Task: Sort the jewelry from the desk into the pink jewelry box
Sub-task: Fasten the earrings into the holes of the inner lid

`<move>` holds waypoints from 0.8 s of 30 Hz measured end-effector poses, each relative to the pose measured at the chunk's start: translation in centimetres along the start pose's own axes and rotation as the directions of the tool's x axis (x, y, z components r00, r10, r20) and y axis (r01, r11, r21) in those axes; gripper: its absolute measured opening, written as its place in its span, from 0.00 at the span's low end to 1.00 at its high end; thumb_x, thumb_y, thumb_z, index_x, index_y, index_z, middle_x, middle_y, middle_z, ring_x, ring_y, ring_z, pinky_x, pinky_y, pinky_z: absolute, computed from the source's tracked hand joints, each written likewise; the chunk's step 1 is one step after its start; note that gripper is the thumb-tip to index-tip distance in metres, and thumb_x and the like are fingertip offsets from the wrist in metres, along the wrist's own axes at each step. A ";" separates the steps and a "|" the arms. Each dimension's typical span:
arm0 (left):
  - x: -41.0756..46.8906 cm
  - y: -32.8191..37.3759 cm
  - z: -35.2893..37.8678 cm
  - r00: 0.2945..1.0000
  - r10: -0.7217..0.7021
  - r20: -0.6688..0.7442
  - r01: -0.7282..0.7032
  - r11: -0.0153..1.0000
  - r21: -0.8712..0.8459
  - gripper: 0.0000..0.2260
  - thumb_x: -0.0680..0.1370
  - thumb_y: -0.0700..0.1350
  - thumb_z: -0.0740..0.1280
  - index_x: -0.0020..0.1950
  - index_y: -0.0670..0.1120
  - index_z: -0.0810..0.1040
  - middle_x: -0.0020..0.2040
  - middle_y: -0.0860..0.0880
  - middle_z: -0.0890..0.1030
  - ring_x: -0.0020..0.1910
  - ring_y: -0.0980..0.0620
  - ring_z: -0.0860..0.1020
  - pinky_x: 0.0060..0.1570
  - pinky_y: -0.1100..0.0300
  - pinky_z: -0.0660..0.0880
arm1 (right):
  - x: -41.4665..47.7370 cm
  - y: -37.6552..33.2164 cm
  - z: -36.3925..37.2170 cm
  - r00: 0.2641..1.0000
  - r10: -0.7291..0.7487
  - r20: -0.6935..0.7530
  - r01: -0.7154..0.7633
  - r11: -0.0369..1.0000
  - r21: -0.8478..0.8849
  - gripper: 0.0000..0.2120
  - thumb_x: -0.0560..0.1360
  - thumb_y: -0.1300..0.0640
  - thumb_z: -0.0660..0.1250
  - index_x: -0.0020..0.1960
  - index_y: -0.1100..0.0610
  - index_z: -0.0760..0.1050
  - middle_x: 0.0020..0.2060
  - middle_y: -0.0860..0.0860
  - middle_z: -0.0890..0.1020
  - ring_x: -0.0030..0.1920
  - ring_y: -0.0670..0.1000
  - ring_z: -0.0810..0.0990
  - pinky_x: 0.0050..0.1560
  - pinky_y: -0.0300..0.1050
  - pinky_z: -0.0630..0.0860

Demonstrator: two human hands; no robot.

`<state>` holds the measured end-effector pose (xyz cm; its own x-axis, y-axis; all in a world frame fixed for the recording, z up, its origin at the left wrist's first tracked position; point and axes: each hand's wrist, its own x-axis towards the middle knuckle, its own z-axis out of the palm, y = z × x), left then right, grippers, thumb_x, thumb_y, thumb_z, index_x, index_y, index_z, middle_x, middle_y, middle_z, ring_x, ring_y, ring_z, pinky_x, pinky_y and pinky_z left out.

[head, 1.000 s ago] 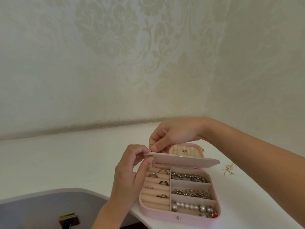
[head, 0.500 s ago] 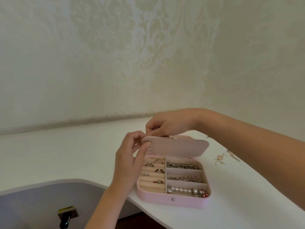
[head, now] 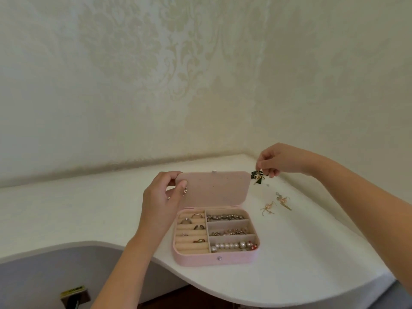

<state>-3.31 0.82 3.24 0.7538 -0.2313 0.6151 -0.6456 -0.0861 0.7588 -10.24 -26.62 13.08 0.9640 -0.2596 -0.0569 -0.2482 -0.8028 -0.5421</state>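
Thumb and fingertips (head: 261, 166) of the right hand (head: 279, 160) pinch a dark earring (head: 257, 176), which hangs over the desk (head: 312, 246) just beside the lid's upper right corner. The left hand (head: 163, 197) curls thumb and fingers round the left edge of the raised lid (head: 215, 189). A silver earring (head: 185, 192) dangles at that thumb; what holds it cannot be told. The pink box (head: 200, 260) stands open near the desk's front edge, with rings (head: 191, 218) in the left rolls and beads (head: 225, 217) and pearls (head: 229, 245) in the right compartments. Two pink-gold earrings (head: 276, 204) lie on the desk to the box's right.
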 end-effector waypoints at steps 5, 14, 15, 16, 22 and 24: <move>0.5 0.0 -0.3 0.998 -0.023 0.059 0.015 0.993 0.120 0.06 0.78 0.39 0.65 0.51 0.50 0.75 0.48 0.55 0.77 0.48 0.66 0.74 0.40 0.78 0.68 | -0.5 4.1 0.2 0.977 0.176 -0.119 -0.199 0.955 -0.221 0.08 0.74 0.65 0.64 0.41 0.56 0.78 0.39 0.52 0.81 0.38 0.48 0.80 0.43 0.40 0.75; 0.9 -0.1 0.1 0.998 -0.004 0.063 -0.010 0.975 0.222 0.06 0.78 0.39 0.63 0.54 0.44 0.75 0.50 0.52 0.77 0.48 0.65 0.73 0.40 0.78 0.67 | -0.7 8.9 1.9 0.945 0.269 -0.184 -0.291 0.951 -0.108 0.09 0.73 0.63 0.69 0.52 0.59 0.81 0.53 0.53 0.81 0.55 0.52 0.77 0.53 0.41 0.71; 1.1 -0.1 0.2 0.998 -0.017 0.063 0.002 0.974 0.226 0.06 0.78 0.38 0.63 0.54 0.44 0.75 0.50 0.51 0.77 0.48 0.65 0.73 0.39 0.79 0.67 | -0.5 9.2 2.2 0.946 0.268 -0.184 -0.286 0.955 -0.076 0.08 0.72 0.62 0.70 0.51 0.59 0.82 0.52 0.53 0.82 0.53 0.51 0.78 0.52 0.41 0.71; 1.4 -0.1 0.3 0.998 -0.033 0.061 0.018 0.974 0.227 0.06 0.78 0.38 0.63 0.54 0.44 0.75 0.50 0.51 0.77 0.47 0.65 0.73 0.39 0.79 0.67 | -0.3 9.4 2.4 0.946 0.273 -0.174 -0.285 0.957 -0.047 0.08 0.71 0.59 0.72 0.49 0.60 0.82 0.49 0.53 0.83 0.50 0.51 0.78 0.49 0.41 0.72; 2.5 0.0 0.8 0.985 -0.170 0.026 0.168 0.983 0.067 0.08 0.77 0.39 0.65 0.44 0.52 0.75 0.42 0.55 0.79 0.38 0.66 0.75 0.39 0.76 0.68 | 2.1 10.3 3.6 0.910 0.393 -0.134 -0.399 0.917 -0.022 0.19 0.65 0.48 0.77 0.47 0.62 0.82 0.42 0.53 0.84 0.46 0.52 0.81 0.44 0.43 0.75; 2.8 -0.2 1.0 0.975 -0.221 0.026 0.222 0.975 -0.010 0.07 0.77 0.39 0.66 0.43 0.50 0.77 0.40 0.54 0.80 0.36 0.64 0.75 0.43 0.68 0.71 | 2.8 10.3 3.7 0.904 0.407 -0.128 -0.416 0.908 -0.052 0.19 0.65 0.50 0.77 0.49 0.62 0.81 0.45 0.55 0.84 0.49 0.53 0.82 0.47 0.43 0.76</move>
<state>-1.15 -0.80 4.63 0.8746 -0.2311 0.4261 -0.4612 -0.1259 0.8783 -9.74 -33.67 4.27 0.7587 -0.6301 -0.1651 -0.6312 -0.6487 -0.4251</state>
